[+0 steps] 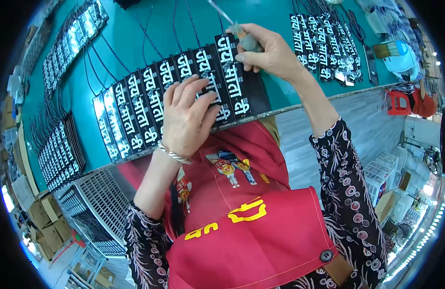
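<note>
Left hand [186, 118] presses flat, fingers spread, on the row of black lettered panels [150, 103] at the teal worktop's [131, 38] near edge, right hand [268, 53] at 1 o'clock pinching a small grey tool [246, 42] over the last panel, so I reckon this row's nearly finished.

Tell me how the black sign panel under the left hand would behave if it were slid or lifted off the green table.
The black sign panel looks thin, flat and rigid, so it would probably lift stiffly and feel light. Lying flat on the green table, it should slide, not roll or tip. Its thin black wire would likely trail and might snag neighbouring panels. The left hand presses it flat.
</note>
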Demonstrator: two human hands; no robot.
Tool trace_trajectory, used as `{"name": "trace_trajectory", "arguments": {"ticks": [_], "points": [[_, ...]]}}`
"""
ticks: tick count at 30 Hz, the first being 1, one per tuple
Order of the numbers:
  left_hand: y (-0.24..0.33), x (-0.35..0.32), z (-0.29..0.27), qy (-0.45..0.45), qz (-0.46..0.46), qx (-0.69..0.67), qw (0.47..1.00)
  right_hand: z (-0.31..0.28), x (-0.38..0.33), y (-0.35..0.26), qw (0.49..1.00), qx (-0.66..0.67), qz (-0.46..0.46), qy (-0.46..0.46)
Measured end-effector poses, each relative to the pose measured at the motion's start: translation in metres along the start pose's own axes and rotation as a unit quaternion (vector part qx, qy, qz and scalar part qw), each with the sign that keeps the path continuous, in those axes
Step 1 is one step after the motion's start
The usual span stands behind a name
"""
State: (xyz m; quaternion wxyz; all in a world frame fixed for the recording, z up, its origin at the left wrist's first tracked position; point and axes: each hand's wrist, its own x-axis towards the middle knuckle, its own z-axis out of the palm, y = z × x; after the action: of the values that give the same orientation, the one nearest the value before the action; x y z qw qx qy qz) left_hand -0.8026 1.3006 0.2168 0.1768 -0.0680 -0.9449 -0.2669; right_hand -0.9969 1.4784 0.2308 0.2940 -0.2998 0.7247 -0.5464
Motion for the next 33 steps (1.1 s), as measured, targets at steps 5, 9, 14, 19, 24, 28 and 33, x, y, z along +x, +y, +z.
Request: {"name": "trace_trajectory", "arguments": {"ticks": [5,9,14,19,24,28,33], "points": [[0.014,0.03,0.018,0.015,0.0,-0.005,1.0,-0.011,0.01,0.001,0.995,-0.1,0.001,-0.011],[0.019,0.052,0.03,0.0,0.008,0.021,1.0,-0.017,0.019,0.0,0.99,-0.138,-0.002,-0.025],[0.011,0.067,0.046,-0.071,-0.011,0.101,0.992,-0.022,0.022,0.005,0.979,-0.19,-0.077,0.004],[0.016,0.08,0.044,-0.089,-0.037,0.096,0.991,-0.038,-0.004,-0.008,0.992,-0.054,0.113,0.007],[0.009,0.089,0.058,-0.073,-0.041,0.108,0.991,-0.05,-0.039,-0.007,0.982,-0.168,-0.027,0.08],[0.007,0.095,0.066,-0.057,-0.019,0.108,0.992,-0.061,-0.057,0.001,0.974,-0.207,-0.031,0.091],[0.007,0.104,0.068,-0.081,-0.028,0.116,0.99,-0.069,-0.059,-0.002,0.968,-0.238,-0.012,0.081]]}}
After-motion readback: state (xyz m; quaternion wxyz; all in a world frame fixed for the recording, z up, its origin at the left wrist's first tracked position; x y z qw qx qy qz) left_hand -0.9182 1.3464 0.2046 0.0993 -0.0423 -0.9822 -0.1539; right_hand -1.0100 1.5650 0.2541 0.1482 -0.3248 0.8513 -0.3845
